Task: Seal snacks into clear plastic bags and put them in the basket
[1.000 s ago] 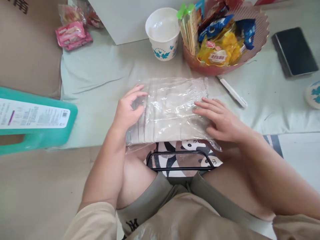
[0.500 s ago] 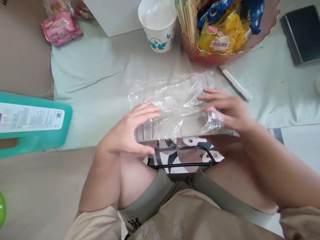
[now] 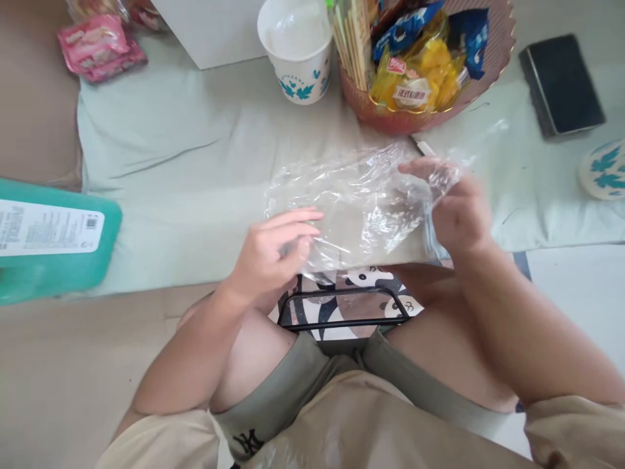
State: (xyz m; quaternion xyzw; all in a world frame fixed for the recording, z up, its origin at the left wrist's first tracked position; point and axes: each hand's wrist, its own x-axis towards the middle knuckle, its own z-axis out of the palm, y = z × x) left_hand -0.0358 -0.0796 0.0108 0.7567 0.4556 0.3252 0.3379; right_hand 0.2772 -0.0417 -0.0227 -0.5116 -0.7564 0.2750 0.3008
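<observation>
A clear, crinkled plastic bag (image 3: 361, 202) lies spread over the front part of the cloth-covered table. My left hand (image 3: 273, 251) rests at its left side, fingers stretched out over the plastic and the thumb close beneath them. On the right, my right hand (image 3: 461, 208) has the bag's right part raised, with plastic bunched around its fingers. That hand is somewhat blurred, and the film partly covers its fingertips. Just beyond it, a white-handled knife or cutter (image 3: 422, 146) shows in part by the basket.
A pink basket of snacks (image 3: 430, 120), a paper cup (image 3: 303, 71) and a white box (image 3: 209, 32) stand at the back. To the right are a dark, flat device (image 3: 564, 85) and another cup (image 3: 608, 169). A teal container (image 3: 97, 260) and pink packets (image 3: 100, 45) are at left.
My right hand has moved up and turned, lifting the bag's right part. My left thumb has come up towards its fingers. The view has shifted, bringing the right-hand cup further in.
</observation>
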